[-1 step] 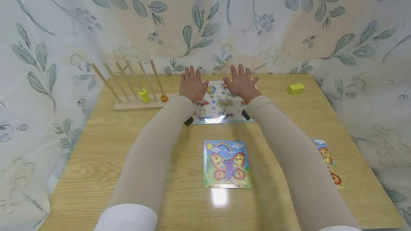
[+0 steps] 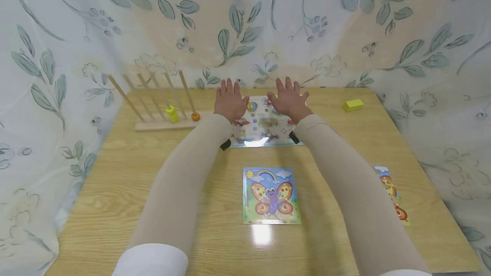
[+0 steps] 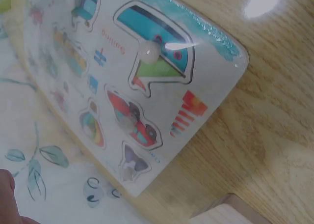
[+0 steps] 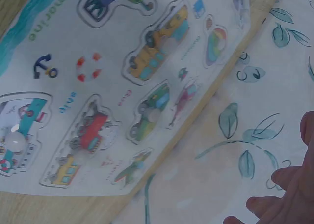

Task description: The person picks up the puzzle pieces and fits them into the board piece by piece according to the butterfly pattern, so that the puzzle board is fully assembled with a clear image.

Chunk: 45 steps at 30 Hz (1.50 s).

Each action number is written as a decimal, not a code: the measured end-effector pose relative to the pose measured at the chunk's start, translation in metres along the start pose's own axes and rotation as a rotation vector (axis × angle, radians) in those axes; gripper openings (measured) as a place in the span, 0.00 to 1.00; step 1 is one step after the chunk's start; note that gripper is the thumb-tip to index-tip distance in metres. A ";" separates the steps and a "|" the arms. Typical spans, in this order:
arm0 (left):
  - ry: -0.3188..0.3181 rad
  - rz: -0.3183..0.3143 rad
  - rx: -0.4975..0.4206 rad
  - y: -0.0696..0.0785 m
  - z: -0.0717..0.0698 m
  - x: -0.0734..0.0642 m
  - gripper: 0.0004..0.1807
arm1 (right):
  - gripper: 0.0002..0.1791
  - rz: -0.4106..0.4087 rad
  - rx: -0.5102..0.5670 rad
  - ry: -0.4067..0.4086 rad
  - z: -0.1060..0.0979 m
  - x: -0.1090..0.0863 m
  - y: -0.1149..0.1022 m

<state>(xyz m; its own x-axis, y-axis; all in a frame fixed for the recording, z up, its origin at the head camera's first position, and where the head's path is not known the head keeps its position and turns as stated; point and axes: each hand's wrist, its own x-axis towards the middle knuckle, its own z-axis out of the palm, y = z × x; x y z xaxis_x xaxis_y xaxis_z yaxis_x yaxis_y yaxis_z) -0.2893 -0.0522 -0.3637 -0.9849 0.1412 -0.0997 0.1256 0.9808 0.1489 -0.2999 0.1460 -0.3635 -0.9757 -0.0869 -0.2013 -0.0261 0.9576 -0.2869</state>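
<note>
Your left hand (image 2: 231,102) and right hand (image 2: 288,99) apart, fingers straight | vehicle puzzle (image 2: 268,122) between them | butterfly puzzle (image 2: 272,197) nearer you | peg stand (image 2: 165,126) leftward

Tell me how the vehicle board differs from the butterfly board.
The vehicle board is oblong; the butterfly board is nearly square. The vehicle board carries many small pictures on white; the butterfly board, one large butterfly. In the head view, the left hand and right hand partly hide the vehicle board; the butterfly board shows whole. Both lie flat on the table.
</note>
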 end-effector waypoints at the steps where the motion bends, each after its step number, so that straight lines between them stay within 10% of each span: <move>1: -0.004 0.005 -0.006 0.000 0.001 -0.001 0.38 | 0.40 -0.003 -0.005 -0.002 0.001 0.000 0.002; 6: -0.021 0.121 -0.010 -0.005 -0.005 -0.016 0.38 | 0.38 -0.130 -0.041 -0.006 -0.003 -0.008 0.019; 10: -0.046 0.318 0.033 -0.015 -0.004 -0.065 0.35 | 0.29 -0.350 -0.063 -0.075 -0.013 -0.044 0.047; 16: -0.144 0.449 -0.067 -0.039 0.047 -0.158 0.53 | 0.20 -0.443 -0.160 -0.198 -0.001 -0.103 0.120; 21: -0.184 0.431 -0.162 -0.046 0.090 -0.193 0.66 | 0.25 -0.396 -0.177 -0.228 0.026 -0.119 0.155; 33: -0.115 0.334 -0.172 -0.031 0.113 -0.179 0.63 | 0.17 -0.346 -0.112 -0.123 0.041 -0.085 0.161; 39: -0.146 0.316 -0.196 -0.030 0.113 -0.168 0.62 | 0.13 -0.405 0.070 -0.118 0.039 -0.079 0.089; 45: -0.148 0.315 -0.201 -0.030 0.114 -0.166 0.62 | 0.13 -0.508 0.296 -0.235 0.081 -0.081 0.009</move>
<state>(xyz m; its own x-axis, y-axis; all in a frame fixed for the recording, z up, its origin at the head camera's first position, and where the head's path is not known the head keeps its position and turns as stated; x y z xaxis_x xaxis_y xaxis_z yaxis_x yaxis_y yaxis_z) -0.1164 -0.0898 -0.4641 -0.8722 0.4634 -0.1567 0.3790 0.8426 0.3826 -0.2032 0.1392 -0.4254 -0.7826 -0.6009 -0.1625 -0.3791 0.6671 -0.6412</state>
